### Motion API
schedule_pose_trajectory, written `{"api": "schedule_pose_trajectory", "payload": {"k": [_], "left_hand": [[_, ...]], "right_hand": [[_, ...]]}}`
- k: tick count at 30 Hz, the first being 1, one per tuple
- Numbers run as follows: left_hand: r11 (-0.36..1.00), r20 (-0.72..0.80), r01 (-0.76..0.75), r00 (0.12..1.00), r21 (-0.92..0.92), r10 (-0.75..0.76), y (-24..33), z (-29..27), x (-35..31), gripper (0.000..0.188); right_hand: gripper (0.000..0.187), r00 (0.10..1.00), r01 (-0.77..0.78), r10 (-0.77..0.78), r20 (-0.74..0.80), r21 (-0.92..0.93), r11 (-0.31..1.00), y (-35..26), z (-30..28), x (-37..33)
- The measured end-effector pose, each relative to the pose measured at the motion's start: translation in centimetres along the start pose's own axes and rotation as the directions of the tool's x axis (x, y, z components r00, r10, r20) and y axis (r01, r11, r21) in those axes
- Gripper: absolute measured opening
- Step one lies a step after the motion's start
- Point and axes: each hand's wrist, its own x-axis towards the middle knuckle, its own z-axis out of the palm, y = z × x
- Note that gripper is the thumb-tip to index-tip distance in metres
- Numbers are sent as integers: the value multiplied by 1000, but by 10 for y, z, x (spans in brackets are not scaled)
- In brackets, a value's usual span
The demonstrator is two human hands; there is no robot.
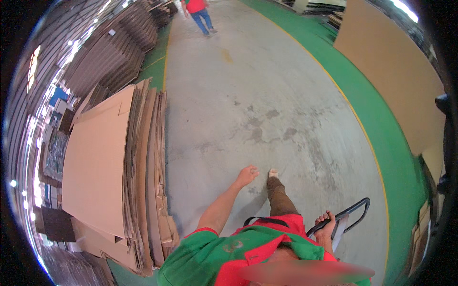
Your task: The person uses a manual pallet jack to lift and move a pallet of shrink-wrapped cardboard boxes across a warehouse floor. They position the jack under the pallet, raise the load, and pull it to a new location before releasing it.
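Note:
My left hand (247, 176) swings out in front of my body over the grey floor, holding nothing, its fingers loosely apart. Behind me on the right, my right hand (326, 226) is wrapped round one bar of a black loop handle (354, 207), like that of a pallet jack. A pale shaft (340, 232) runs down from the handle beside my hip; whatever it joins is hidden. Nearest to my left arm is a tall stack of flat brown cardboard sheets (98, 157), with ragged edges toward the walkway.
Yellow lines border the grey concrete walkway (214, 95), with green floor strips (353, 95) beyond. More cardboard stacks (114, 52) stand at the far left. A large brown board (391, 71) leans along the right side. Farther up the walkway is another person (199, 16) in blue trousers.

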Motion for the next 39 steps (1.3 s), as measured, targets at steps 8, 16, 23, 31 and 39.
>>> {"api": "schedule_pose_trajectory", "payload": {"k": [8,16,23,31,39], "left_hand": [[916,459,166,824,365,-332,-148,-90,-8,32],[811,397,-24,880,585,-260,-218,-188,64,44],[834,348,466,761,295,-548,-279,-368,402,45],[916,-245,48,957,-399,-157,-213,-563,847,29],[955,95,86,989,283,-117,-319,-661,964,42]], "right_hand": [[17,996,-60,54,-69,-77,995,14,231,119],[17,999,-15,10,-40,-127,992,72,434,226],[19,997,6,-21,-77,-199,980,124,625,301],[16,999,-41,34,-40,-173,984,211,841,382],[18,983,-107,68,-168,-233,966,264,1077,482]]}}
